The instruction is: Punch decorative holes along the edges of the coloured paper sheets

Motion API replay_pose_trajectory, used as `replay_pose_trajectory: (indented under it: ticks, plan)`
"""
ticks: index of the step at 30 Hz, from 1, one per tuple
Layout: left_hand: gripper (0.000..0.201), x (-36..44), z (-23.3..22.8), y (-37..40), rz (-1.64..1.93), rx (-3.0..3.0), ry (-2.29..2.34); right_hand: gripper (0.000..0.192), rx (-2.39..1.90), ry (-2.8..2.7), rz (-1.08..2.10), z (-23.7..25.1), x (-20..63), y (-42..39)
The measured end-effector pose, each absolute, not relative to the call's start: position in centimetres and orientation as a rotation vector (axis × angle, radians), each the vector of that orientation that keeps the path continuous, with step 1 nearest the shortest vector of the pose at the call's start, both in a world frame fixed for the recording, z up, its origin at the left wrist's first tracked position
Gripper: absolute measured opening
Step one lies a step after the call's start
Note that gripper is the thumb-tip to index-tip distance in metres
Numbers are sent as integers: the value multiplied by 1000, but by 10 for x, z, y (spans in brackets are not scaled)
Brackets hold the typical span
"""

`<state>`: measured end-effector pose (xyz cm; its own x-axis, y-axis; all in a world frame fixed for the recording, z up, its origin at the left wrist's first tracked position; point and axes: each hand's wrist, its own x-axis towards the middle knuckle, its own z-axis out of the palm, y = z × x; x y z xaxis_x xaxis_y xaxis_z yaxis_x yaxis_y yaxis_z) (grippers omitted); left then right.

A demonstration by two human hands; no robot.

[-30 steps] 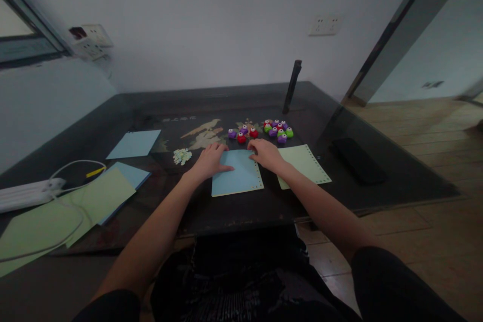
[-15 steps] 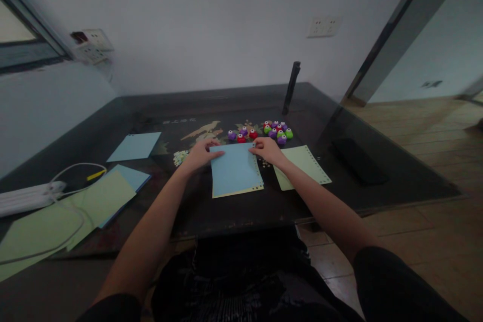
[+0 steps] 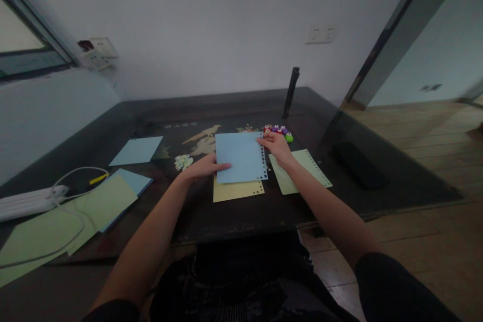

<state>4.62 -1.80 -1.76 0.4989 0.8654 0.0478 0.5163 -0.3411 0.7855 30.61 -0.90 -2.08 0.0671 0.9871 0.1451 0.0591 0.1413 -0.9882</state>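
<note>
Holding with both hands (image 3: 206, 166) (image 3: 278, 145) the blue sheet (image 3: 240, 157), fingers pinched at its 9 and 3 o'clock edges, raised over the yellow sheet (image 3: 237, 190) on the counter (image 3: 339, 181); probably light, floppy, easy to crease.

Take the blue sheet (image 3: 241, 157) as your landmark: just beyond its far right corner the cluster of small coloured punches (image 3: 278, 132) blocks the way, with a dark upright post (image 3: 291, 91) behind them. To its left you have bare dark tabletop (image 3: 181, 196) past a small heap of paper bits (image 3: 183, 162), until the loose sheets (image 3: 105, 201) and white cable (image 3: 71, 226) at the far left. To its right, a green sheet (image 3: 302, 171) lies flat, then a dark flat object (image 3: 358, 165); the near edge is open.
</note>
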Motion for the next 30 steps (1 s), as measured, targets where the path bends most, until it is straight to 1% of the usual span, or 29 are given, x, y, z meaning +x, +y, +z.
replay_pose_trajectory:
  ticks: [3,7,11,15,21,24,27,30]
  plan:
    - [31,46,-20,-15,466,1890,1074,34,-1174,-1280,1035,-17,306,-12]
    - [33,47,-20,-12,613,1831,1144,27,-1149,-1338,1180,-15,305,-17]
    - [30,50,-15,-12,727,1818,1183,21,-1094,-1345,1332,-16,304,-18]
    - [30,52,-16,-13,688,1826,1196,18,-1124,-1331,1324,-16,305,-17]
    - [40,53,-21,-17,613,1843,1138,18,-1125,-1342,1285,-13,304,-19]
    - [38,52,-22,-16,614,1815,1123,19,-1119,-1356,1249,-13,305,-18]
    - [33,48,-25,-10,751,1744,1235,22,-1128,-1360,1169,-14,308,-16]
    - [30,46,-28,-3,1004,1592,1362,28,-1151,-1400,1122,-14,312,-14]
